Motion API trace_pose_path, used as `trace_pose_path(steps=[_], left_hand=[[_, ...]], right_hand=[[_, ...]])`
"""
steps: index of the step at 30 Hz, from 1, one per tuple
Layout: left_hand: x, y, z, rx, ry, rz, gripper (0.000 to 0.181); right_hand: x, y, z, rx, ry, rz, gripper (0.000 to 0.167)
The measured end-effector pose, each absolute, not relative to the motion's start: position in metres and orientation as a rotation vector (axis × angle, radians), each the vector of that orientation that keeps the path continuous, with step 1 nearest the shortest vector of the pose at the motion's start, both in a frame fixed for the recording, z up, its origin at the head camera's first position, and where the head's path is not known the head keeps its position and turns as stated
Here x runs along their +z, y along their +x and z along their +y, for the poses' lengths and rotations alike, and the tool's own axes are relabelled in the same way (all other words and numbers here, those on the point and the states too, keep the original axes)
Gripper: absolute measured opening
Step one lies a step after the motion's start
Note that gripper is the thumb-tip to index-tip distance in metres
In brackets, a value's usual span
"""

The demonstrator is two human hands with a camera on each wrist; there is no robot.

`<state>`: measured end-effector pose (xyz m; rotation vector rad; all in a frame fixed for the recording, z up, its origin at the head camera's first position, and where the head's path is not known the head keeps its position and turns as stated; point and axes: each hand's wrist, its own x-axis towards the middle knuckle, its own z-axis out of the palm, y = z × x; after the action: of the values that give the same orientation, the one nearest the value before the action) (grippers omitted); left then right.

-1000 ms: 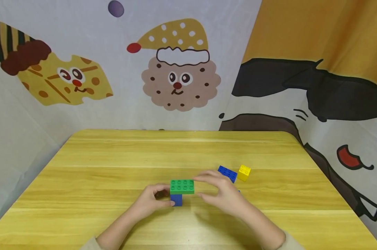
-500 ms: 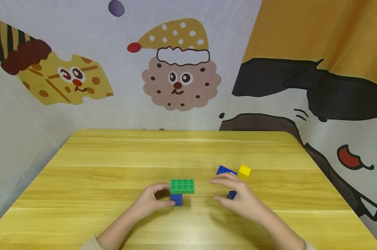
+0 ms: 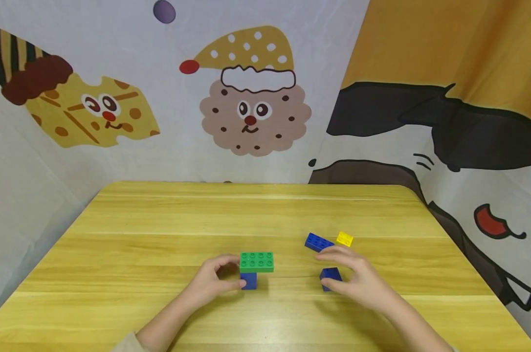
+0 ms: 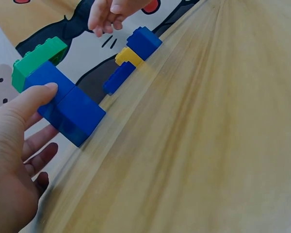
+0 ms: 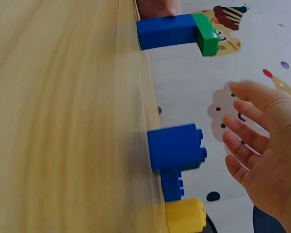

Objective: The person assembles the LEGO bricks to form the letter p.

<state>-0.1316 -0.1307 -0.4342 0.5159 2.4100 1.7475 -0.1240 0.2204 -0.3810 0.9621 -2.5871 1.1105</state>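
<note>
A green brick (image 3: 256, 262) with studs on top sits on a column of two stacked blue bricks (image 4: 70, 104), overhanging to the right. My left hand (image 3: 208, 283) holds this column, thumb on its near face and fingers behind. My right hand (image 3: 360, 281) is raised with its fingers spread, above and beside a loose blue brick (image 3: 330, 272). In the right wrist view, that blue brick (image 5: 174, 146) stands apart from the fingers, and nothing is in the hand.
Behind the right hand lie a longer blue brick (image 3: 317, 241) and a yellow brick (image 3: 345, 239), close together. The wooden table (image 3: 160, 225) ends at a cloth backdrop (image 3: 182, 161) printed with cartoon figures.
My right hand has moved right, away from the green brick, to the loose blue brick, uncovering it. The left hand and its brick stack stay in place.
</note>
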Motion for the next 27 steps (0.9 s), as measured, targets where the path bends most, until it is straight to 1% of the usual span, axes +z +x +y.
trace_pose_path(steps=[8, 22, 27], left_hand=[[-0.429, -0.13, -0.128, 1.79, 0.506, 2.471, 0.049], [-0.421, -0.122, -0.118, 1.908, 0.478, 2.478, 0.052], [-0.42, -0.12, -0.116, 1.967, 0.484, 2.467, 0.049]], right_hand=[[-0.382, -0.124, 0.238, 1.114, 0.925, -2.692, 0.041], [-0.385, -0.132, 0.248, 1.105, 0.976, -2.808, 0.048], [-0.386, -0.134, 0.25, 1.1, 0.982, -2.838, 0.049]])
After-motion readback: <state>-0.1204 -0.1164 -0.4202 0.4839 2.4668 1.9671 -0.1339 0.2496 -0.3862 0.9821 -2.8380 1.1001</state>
